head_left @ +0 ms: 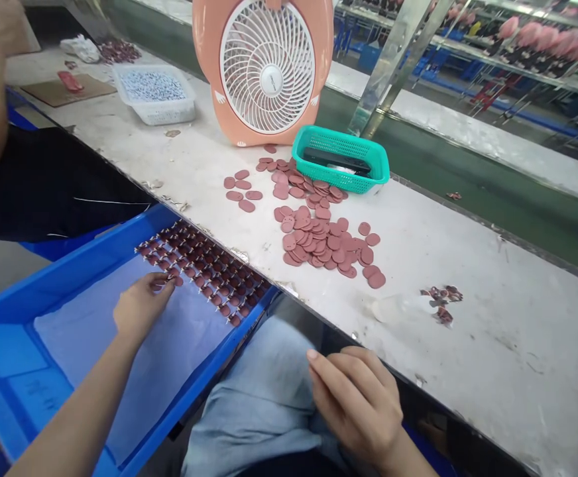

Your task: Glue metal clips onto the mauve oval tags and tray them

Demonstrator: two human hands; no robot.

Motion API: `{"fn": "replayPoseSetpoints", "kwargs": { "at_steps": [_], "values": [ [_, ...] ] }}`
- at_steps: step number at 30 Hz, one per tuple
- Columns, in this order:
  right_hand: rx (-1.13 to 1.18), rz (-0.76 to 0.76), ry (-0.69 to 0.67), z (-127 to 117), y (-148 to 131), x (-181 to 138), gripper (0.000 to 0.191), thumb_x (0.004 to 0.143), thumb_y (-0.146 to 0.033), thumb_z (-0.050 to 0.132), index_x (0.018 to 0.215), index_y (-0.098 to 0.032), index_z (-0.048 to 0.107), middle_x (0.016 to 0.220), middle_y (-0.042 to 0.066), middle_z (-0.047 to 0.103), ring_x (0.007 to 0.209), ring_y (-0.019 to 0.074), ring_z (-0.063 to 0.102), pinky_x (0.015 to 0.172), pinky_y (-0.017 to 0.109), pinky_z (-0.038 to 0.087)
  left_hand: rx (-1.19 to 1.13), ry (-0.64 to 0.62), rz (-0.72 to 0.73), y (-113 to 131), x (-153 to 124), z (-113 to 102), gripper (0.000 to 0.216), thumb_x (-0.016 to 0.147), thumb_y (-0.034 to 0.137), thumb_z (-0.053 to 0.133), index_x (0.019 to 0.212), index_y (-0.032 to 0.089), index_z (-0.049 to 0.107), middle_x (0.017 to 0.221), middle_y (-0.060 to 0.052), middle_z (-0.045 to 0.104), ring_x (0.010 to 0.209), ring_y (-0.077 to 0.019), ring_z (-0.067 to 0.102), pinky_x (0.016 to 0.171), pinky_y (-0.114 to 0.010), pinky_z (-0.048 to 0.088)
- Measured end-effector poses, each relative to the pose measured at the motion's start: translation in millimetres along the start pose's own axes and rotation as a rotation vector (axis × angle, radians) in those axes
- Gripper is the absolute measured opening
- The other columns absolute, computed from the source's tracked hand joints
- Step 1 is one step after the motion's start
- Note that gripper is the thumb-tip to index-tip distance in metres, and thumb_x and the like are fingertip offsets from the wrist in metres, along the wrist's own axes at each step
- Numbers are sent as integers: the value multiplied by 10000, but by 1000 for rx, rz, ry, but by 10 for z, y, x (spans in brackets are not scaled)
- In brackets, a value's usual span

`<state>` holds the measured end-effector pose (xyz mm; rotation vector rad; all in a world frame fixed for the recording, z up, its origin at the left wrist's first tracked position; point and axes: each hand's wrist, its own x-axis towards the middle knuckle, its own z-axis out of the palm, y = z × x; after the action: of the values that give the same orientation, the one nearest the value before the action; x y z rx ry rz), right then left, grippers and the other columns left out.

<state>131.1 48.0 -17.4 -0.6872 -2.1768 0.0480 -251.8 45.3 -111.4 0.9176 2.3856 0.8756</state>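
Your right hand [361,404] is by the table [468,245] edge, fingers half-curled; none show a part, can't tell what's underneath. Your left hand [140,306] is over the bin [18,344], thumb and index nearly closed on a piece [178,281] beside the rows [209,265], likely pinched lightly to keep neighbours aligned. Sheet [184,344] below those fingers probably guards the finish. Discs [323,238] heaped ahead of your right fingers, presumably for easy reach; basket [341,184], then fan [272,79] beyond.
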Motion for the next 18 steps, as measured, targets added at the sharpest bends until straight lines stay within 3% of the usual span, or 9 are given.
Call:
{"fn": "replayPoseSetpoints", "kwargs": {
  "at_steps": [5,11,15,18],
  "values": [
    [-67,62,-19,-39,77,-103,227,873,-13,650,1079,-97,695,720,56,660,654,170,573,587,311,558,259,-107,70,-170,161,10,339,941,413,656,1175,168,667,1156,-80,688,994,-277,678,837,-471,581],
    [-75,79,-27,-41,104,-136,249,865,4,665,1094,-88,693,750,66,657,698,178,577,635,321,559,401,-154,71,-228,261,101,368,949,406,646,1237,178,642,1195,-92,681,1008,-277,681,843,-478,586],
    [-82,77,-5,-76,120,-118,240,865,22,663,1083,-74,694,750,58,646,701,165,563,642,310,544,419,-106,51,-213,340,121,334,953,418,641,1174,169,661,1109,-76,701,916,-240,694,779,-429,596],
    [-129,80,24,-166,184,-156,282,842,28,690,1103,-77,696,794,57,650,734,164,583,670,308,538,390,8,104,-106,313,101,351,914,487,669,1051,167,711,887,-36,712,713,-203,668,643,-375,570]
  ]
}}
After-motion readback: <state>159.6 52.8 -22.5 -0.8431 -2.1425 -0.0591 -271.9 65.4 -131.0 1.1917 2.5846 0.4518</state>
